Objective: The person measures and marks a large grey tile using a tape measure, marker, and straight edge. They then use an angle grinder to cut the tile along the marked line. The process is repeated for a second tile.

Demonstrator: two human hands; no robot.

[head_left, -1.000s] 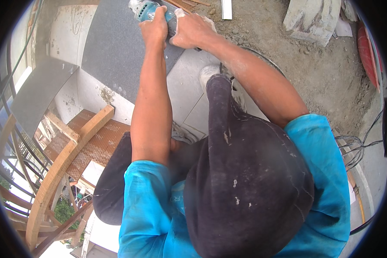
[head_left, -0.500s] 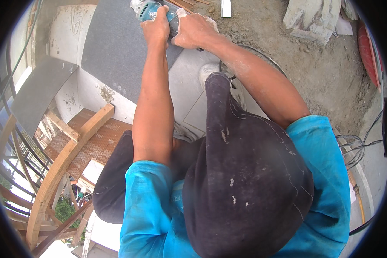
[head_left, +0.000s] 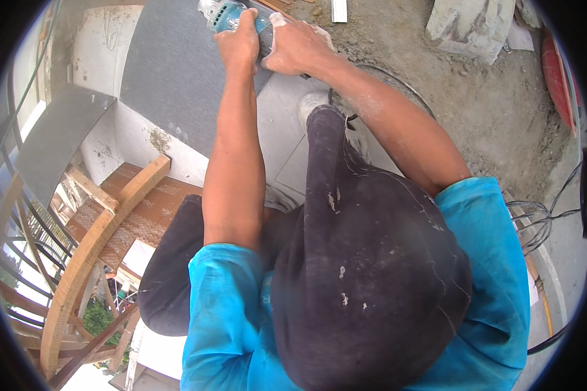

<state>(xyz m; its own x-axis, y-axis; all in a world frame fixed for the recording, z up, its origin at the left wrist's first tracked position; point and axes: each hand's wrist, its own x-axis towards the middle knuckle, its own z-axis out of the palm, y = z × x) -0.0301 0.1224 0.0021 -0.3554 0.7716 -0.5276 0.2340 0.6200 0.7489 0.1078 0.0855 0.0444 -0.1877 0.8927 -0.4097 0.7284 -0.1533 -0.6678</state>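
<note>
At the top of the head view, both my hands are on a teal angle grinder (head_left: 224, 21) coated in whitish dust. My left hand (head_left: 239, 47) wraps its body, with the thumb lying along the top. Just to the right, my dusty right hand (head_left: 298, 47) grips the rear part of the tool. The grinder is over a large dark grey slab (head_left: 169, 78). Its disc is out of sight at the upper edge, so I cannot tell whether it touches the slab.
Pale floor tiles (head_left: 284, 127) lie beside my shoe. A broken concrete piece (head_left: 466, 29) rests on the sandy ground at upper right. Coiled black cables (head_left: 544, 221) are at the right. A wooden beam (head_left: 104, 228) and brown board (head_left: 137, 195) stand lower left, near metal bars.
The whole view has shifted very slightly. Both hands keep the same hold on the grinder, which stays at nearly the same place over the slab.
</note>
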